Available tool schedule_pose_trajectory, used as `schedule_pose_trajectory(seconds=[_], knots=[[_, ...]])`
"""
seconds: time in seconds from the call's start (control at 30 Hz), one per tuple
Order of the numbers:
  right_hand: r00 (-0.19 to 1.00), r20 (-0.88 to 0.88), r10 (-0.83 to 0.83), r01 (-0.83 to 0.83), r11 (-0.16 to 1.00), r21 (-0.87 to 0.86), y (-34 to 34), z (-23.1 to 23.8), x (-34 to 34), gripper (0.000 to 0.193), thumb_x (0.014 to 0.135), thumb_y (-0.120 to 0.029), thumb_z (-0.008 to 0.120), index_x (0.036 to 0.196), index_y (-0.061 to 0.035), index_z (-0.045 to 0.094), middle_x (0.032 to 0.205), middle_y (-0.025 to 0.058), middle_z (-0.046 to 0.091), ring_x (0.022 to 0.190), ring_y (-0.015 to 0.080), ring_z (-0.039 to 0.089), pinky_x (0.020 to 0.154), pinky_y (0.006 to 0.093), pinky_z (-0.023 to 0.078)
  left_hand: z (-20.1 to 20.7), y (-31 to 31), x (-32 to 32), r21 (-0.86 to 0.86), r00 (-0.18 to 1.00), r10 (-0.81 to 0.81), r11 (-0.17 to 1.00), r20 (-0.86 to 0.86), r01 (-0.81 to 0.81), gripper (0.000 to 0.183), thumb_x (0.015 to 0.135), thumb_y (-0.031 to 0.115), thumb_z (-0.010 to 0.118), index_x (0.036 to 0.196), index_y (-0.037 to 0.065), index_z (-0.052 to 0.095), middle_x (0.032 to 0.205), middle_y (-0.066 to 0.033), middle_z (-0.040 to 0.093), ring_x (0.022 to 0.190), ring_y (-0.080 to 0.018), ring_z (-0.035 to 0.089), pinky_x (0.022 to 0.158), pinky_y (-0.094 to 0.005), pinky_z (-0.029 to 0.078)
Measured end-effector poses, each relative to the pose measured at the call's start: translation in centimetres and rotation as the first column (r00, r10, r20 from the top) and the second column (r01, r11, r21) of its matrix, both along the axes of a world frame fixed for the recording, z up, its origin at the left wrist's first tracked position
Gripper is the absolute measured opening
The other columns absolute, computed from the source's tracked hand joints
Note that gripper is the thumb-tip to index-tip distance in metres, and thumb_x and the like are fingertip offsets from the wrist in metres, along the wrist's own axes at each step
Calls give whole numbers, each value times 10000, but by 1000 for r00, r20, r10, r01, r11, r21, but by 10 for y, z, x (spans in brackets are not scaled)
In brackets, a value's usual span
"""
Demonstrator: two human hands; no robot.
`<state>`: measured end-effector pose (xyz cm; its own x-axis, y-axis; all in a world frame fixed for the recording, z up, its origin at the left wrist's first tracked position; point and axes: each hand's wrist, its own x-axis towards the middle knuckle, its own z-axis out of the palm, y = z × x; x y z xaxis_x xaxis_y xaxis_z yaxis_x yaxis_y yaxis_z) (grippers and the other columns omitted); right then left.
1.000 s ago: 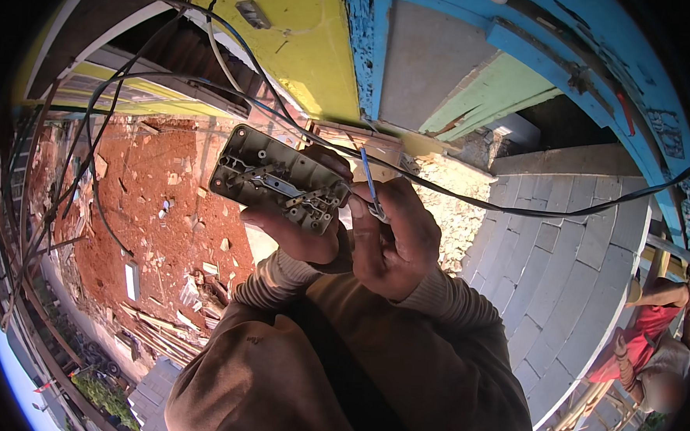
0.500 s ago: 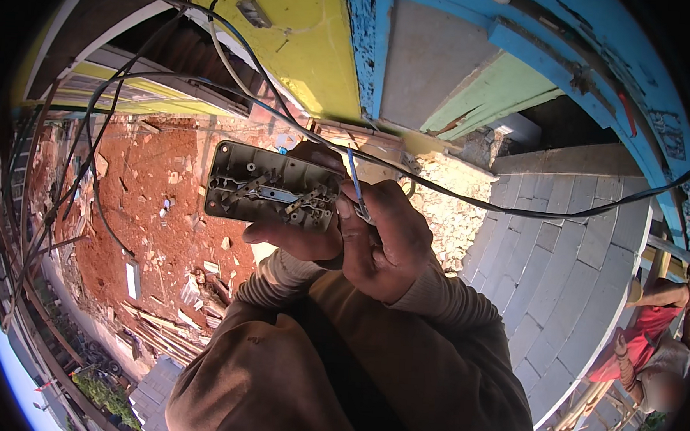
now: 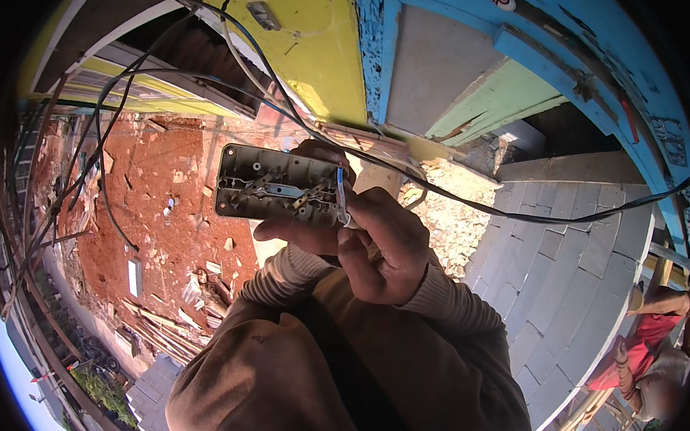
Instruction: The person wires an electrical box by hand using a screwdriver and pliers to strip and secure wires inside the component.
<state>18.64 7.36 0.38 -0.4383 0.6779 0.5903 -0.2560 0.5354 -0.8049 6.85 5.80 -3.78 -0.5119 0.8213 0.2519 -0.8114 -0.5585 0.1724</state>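
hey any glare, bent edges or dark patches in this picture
Head view: the blue frame bends into an arc at right; head view: sunlit rubble glares nearly white; head view: the open box looks dim inside.

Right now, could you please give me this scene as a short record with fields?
Left hand: the left hand holds a shallow open box with metal strips inside
Right hand: the right hand pinches a thin blue wire by the box's right end
Cable: black cable crosses beyond both hands
Ground: red soil left, grey blocks right
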Motion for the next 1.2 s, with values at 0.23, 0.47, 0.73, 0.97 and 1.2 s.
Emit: schedule_pose_trajectory(seconds=[0.23,0.47,0.73,0.97,1.2], knots=[[997,10,76,-76,997,5,3,5,4,329,838,58,557,1162,116,565,843,172,565,690,238,561,608,336,466,6,0,9,99,954,-6,995,301,-25,1154,634,923,514,1261,-45,493,1117,-180,604,999,-259,602,871,-379,510],[999,-25,25,-25,999,-25,3,3,6,377,881,77,619,1256,57,593,937,169,642,749,250,636,699,334,514,14,-7,9,-315,970,154,945,188,-89,902,593,599,860,1251,75,534,1118,-48,604,1005,-185,562,909,-361,479],[990,134,-38,40,999,-14,-2,17,10,319,841,104,647,1156,49,656,987,166,661,823,234,663,717,315,530,20,-11,8,-481,979,201,855,-34,-192,1008,583,726,805,1175,-29,495,1077,-62,569,980,-138,532,850,-277,479],[998,22,-66,66,998,-11,-8,14,7,294,836,129,629,1124,70,646,1027,191,648,846,249,634,736,313,511,32,-11,9,-371,984,100,928,148,-39,897,614,652,847,1114,-14,513,1023,-41,582,923,-96,531,799,-233,466],[997,77,-23,25,999,-27,-10,21,8,307,868,126,595,1171,80,603,1066,204,614,856,257,616,747,309,499,11,-16,7,-94,939,19,995,343,14,957,640,713,684,1231,-7,464,1138,-110,573,992,-191,565,842,-319,504]])
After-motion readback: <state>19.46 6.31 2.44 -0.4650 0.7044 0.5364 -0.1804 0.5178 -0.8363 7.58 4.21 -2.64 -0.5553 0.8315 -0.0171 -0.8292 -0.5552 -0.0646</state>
